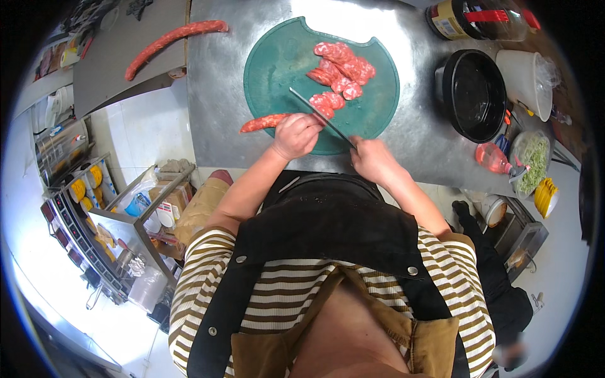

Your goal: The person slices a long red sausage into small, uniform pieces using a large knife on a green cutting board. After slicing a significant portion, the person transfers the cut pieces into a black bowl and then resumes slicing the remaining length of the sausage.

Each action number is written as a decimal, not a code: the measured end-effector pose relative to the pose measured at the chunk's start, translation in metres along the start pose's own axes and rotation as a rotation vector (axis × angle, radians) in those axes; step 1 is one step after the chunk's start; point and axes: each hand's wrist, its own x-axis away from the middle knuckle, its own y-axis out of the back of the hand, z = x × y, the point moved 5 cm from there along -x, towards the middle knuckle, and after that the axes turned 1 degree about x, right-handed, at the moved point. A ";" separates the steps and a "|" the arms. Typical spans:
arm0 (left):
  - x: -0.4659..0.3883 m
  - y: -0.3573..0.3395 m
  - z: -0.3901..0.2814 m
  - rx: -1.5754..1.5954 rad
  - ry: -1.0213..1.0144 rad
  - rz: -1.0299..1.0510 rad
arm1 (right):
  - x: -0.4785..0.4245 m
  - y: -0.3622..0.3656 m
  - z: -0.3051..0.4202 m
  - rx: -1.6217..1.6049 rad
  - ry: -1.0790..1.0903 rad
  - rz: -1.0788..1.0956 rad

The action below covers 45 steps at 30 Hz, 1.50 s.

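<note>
My left hand (pixel 298 135) holds a red sausage (pixel 264 122) down near the lower left of a round green cutting board (pixel 279 61). The sausage's uncut end sticks out past the board's left edge. In my right hand (pixel 373 159) is the handle of a kitchen knife (pixel 309 107), largely covered by my fingers. The blade slants up and left, close against my left fingertips at the sausage's cut end. Just beyond the blade lie a few fresh slices (pixel 329 101). A larger heap of sausage slices (pixel 347 61) spreads over the board's upper right.
The board rests on a metal table (pixel 217 94). A whole sausage (pixel 165 42) lies across the far-left surface. To the right stand a black bowl (pixel 477 94), a white tub (pixel 524 80), a large jar (pixel 477 21), a pink-liquid bottle (pixel 491 157) and a container of shredded greens (pixel 531 163).
</note>
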 end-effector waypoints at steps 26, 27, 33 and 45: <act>0.000 -0.002 -0.005 -0.011 -0.016 0.005 | -0.056 -0.021 0.034 0.082 -0.124 0.154; 0.000 -0.002 -0.004 -0.001 -0.021 0.005 | -0.057 -0.019 0.035 0.081 -0.120 0.146; -0.008 0.008 -0.011 -0.045 -0.089 0.009 | -0.046 -0.021 0.026 0.079 -0.034 0.098; 0.002 0.005 0.000 -0.005 -0.055 0.026 | -0.014 -0.017 0.006 -0.400 0.097 -0.173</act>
